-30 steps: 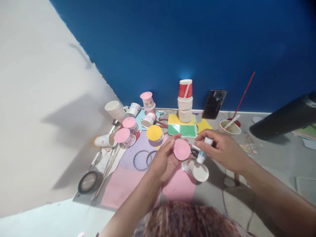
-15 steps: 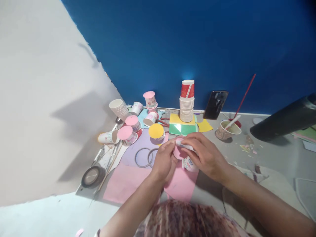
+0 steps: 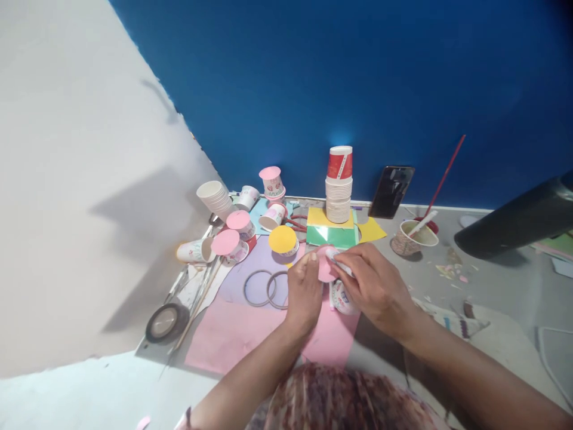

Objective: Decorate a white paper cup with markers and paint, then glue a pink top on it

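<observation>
My left hand (image 3: 305, 292) pinches the edge of a round pink paper disc (image 3: 325, 272) between thumb and fingers. In my right hand (image 3: 378, 289) is a small white tube (image 3: 332, 255), like a glue stick, its end at the disc's surface; the fingers hide most of it. Just below the disc, a printed paper cup (image 3: 342, 298) lies on the pink paper sheet (image 3: 224, 334), partly covered by my right hand. Left of my hands are two overlapping grey rings (image 3: 257, 288) and a cup topped with a yellow disc (image 3: 283, 240).
Cups with pink discs (image 3: 225, 242) and a white cup stack (image 3: 213, 197) are at the left. Behind my hands rises a tall cup stack (image 3: 339, 200). A phone (image 3: 391, 191) leans on the blue wall. Rightward are a cup with sticks (image 3: 409, 245) and a dark cylinder (image 3: 514, 218).
My left hand has turned more upright and shifted slightly right. The pink disc has tilted and moved a little up and right, with the white tube still at it.
</observation>
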Tool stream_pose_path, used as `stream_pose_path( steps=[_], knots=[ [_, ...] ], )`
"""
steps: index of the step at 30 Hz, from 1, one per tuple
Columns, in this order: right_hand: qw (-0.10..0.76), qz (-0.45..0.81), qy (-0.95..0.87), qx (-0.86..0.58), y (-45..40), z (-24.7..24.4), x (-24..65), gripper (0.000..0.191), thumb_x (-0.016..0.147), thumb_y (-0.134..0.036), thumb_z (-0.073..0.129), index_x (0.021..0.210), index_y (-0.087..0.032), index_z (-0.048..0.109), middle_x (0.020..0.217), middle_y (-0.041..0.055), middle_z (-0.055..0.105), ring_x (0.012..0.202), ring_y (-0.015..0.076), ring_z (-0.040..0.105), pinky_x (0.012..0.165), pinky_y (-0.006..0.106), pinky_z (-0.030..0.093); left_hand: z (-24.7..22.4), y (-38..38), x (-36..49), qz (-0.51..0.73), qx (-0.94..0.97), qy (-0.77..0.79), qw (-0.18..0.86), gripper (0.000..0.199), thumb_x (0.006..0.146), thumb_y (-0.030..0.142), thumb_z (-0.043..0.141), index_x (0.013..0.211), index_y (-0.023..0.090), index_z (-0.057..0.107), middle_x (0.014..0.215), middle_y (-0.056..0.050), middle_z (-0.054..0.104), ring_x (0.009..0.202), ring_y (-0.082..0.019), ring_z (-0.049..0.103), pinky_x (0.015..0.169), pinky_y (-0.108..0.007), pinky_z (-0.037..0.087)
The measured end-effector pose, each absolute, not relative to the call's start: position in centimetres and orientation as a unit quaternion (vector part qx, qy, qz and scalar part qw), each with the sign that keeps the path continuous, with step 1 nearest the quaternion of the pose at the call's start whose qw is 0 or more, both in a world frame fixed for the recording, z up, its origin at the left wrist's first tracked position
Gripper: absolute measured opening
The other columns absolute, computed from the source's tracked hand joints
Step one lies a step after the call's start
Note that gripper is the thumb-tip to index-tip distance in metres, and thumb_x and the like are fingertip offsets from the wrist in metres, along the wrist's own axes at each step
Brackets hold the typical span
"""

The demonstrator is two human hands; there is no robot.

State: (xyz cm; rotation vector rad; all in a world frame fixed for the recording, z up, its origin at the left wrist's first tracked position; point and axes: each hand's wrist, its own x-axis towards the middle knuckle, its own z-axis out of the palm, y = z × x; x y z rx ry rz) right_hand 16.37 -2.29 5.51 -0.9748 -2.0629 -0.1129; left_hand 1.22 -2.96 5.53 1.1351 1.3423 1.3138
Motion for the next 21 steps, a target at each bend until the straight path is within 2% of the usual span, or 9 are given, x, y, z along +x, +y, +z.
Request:
stream_pose_path(
  steps=[3, 5, 8, 10, 13, 16, 21],
  knots=[
    [0.433, -0.036, -0.809, -0.396, -2.4, 5.6, 16.8, 0.013, 0.102, -0.016, 0.068, 0.114, -0.021, 0.066, 0.095, 0.0082, 0.069, 0.088, 0.0213, 0.069, 0.073, 0.032, 0.059, 5.4, -3.0, 1.4, 0.543, 0.443, 0.547, 0.458, 0.047, 0.1, 0.054, 0.057, 0.067, 0.022, 0.051, 0.062, 0.003, 0.048, 0.064, -0.015, 0.043, 0.063, -0.027, 0.042],
    [0.441, -0.028, -0.809, -0.387, -2.4, 5.8, 17.0, 0.016, 0.102, -0.016, 0.068, 0.117, -0.021, 0.066, 0.097, 0.008, 0.07, 0.089, 0.0213, 0.069, 0.075, 0.033, 0.06, 5.3, -3.1, 1.5, 0.55, 0.433, 0.538, 0.47, 0.045, 0.099, 0.056, 0.06, 0.071, 0.02, 0.062, 0.068, 0.0, 0.058, 0.069, -0.017, 0.051, 0.067, -0.027, 0.046],
    [0.437, -0.016, -0.815, -0.38, -2.3, 5.7, 17.1, 0.014, 0.103, -0.014, 0.065, 0.115, -0.022, 0.067, 0.096, 0.0079, 0.071, 0.088, 0.0219, 0.069, 0.074, 0.034, 0.06, 4.8, -3.2, 1.7, 0.566, 0.377, 0.493, 0.542, 0.039, 0.095, 0.055, 0.068, 0.098, 0.018, 0.077, 0.088, -0.005, 0.074, 0.083, -0.019, 0.064, 0.079, -0.029, 0.052],
    [0.436, -0.007, -0.818, -0.376, -2.1, 5.6, 17.1, 0.015, 0.103, -0.013, 0.062, 0.113, -0.022, 0.068, 0.096, 0.0082, 0.071, 0.088, 0.0219, 0.069, 0.074, 0.034, 0.059, 4.4, -3.1, 1.6, 0.584, 0.322, 0.45, 0.595, 0.042, 0.091, 0.054, 0.072, 0.113, 0.018, 0.079, 0.097, -0.006, 0.078, 0.088, -0.02, 0.07, 0.083, -0.029, 0.054],
    [0.432, 0.001, -0.832, -0.348, -1.8, 5.6, 17.2, 0.015, 0.103, -0.011, 0.062, 0.113, -0.02, 0.069, 0.102, 0.0089, 0.073, 0.092, 0.0216, 0.069, 0.077, 0.033, 0.058, 4.0, -2.6, 1.0, 0.591, 0.311, 0.429, 0.608, 0.04, 0.085, 0.047, 0.08, 0.111, 0.016, 0.081, 0.1, -0.008, 0.08, 0.094, -0.021, 0.073, 0.088, -0.031, 0.055],
    [0.421, -0.001, -0.852, -0.31, -1.7, 5.7, 17.2, 0.012, 0.102, -0.011, 0.063, 0.109, -0.018, 0.07, 0.104, 0.0098, 0.074, 0.093, 0.0216, 0.069, 0.079, 0.032, 0.057, 4.4, -2.0, 0.4, 0.564, 0.338, 0.48, 0.581, 0.037, 0.079, 0.037, 0.083, 0.109, 0.015, 0.083, 0.101, -0.008, 0.082, 0.095, -0.022, 0.074, 0.089, -0.032, 0.055],
    [0.396, -0.004, -0.86, -0.322, -2.0, 5.4, 17.1, 0.014, 0.102, -0.008, 0.06, 0.106, -0.018, 0.069, 0.098, 0.0089, 0.073, 0.089, 0.0215, 0.067, 0.075, 0.032, 0.055, 5.2, -1.6, 0.4, 0.519, 0.401, 0.566, 0.499, 0.032, 0.083, 0.027, 0.077, 0.112, 0.016, 0.083, 0.104, -0.008, 0.084, 0.1, -0.024, 0.075, 0.093, -0.033, 0.055]
  ],
)
